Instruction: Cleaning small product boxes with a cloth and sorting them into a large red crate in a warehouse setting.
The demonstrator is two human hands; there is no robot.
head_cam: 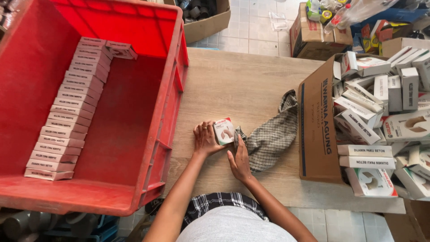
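Left hand (205, 139) touching small white box (224, 131) — right hand (238, 161) just below

The small box (224, 131) is white with red and green on its top edge and a picture of a pale curved part on its front. It is shut and looks flat and nearly square. It stands tilted up on the wooden table (242, 85), with its front facing up at the camera. It sits near the front edge of the table, between the red crate (152, 116) and the brown cardboard box (316, 130). The left hand (205, 139) touches its left side, the right hand (239, 159) is just under it, and a checked cloth (273, 134) lies just beside it
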